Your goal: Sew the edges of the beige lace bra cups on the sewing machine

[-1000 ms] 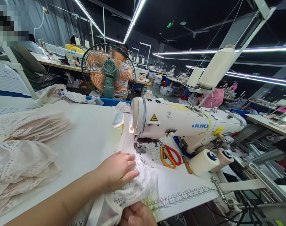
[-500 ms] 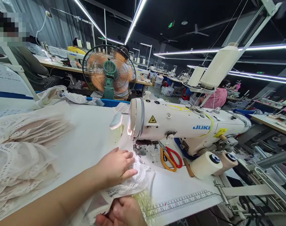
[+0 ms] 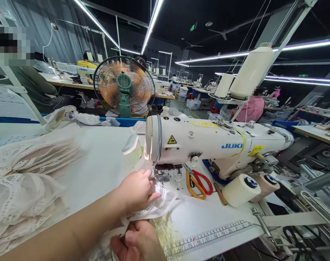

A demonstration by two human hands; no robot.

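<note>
**Pressing lace fabric at the sewing machine needle**

Pressing down on a piece of white lace fabric (image 3: 156, 206), the left hand (image 3: 137, 190) is laid flat on the table (image 3: 105, 170), with its fingertips just beside the presser foot (image 3: 161, 177) of the white sewing machine (image 3: 208, 143). The fingers are held close together and are not closed around the cloth. The right hand (image 3: 137, 243) is seen at the bottom edge, and its grip is clamped on the near end of the same fabric, which is pinched between thumb and fingers. The fabric is stretched from this hand up to the needle area.

Orange and red scissors (image 3: 197, 181) are placed on the machine bed, under the arm, and two thread cones (image 3: 246, 186) are lying on their sides beside them. A printed ruler (image 3: 208, 237) is seen along the table edge. A pile of lace pieces (image 3: 26, 181) is kept at the left, well apart from the hands. A fan (image 3: 124, 87) stands behind the table.
</note>
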